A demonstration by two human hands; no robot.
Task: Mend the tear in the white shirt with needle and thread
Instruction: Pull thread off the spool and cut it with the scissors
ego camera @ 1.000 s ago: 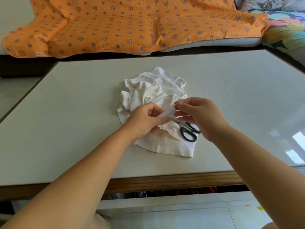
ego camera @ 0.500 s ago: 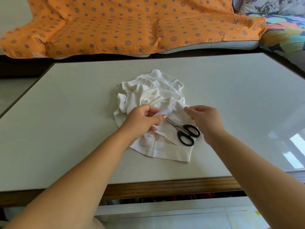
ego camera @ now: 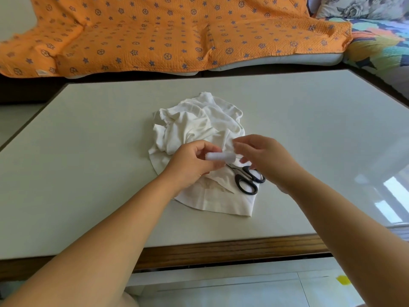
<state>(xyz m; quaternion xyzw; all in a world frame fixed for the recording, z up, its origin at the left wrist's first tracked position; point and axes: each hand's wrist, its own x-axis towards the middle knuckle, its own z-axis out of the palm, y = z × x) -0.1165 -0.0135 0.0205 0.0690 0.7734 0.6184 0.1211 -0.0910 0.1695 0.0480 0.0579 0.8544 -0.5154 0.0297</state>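
Shirt (ego camera: 199, 127), white, crumpled, left hand (ego camera: 190, 166) gripping spool (ego camera: 218, 156)

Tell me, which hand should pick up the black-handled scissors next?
Probably the right hand: the black-handled metal scissors lie just beside it on the crumpled white shirt, while the left hand grips the white thread spool.

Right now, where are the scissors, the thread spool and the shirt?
scissors (ego camera: 243, 173), head view, where the black handles meet.
thread spool (ego camera: 218, 156), head view, its white middle.
shirt (ego camera: 199, 127), head view, crumpled middle.
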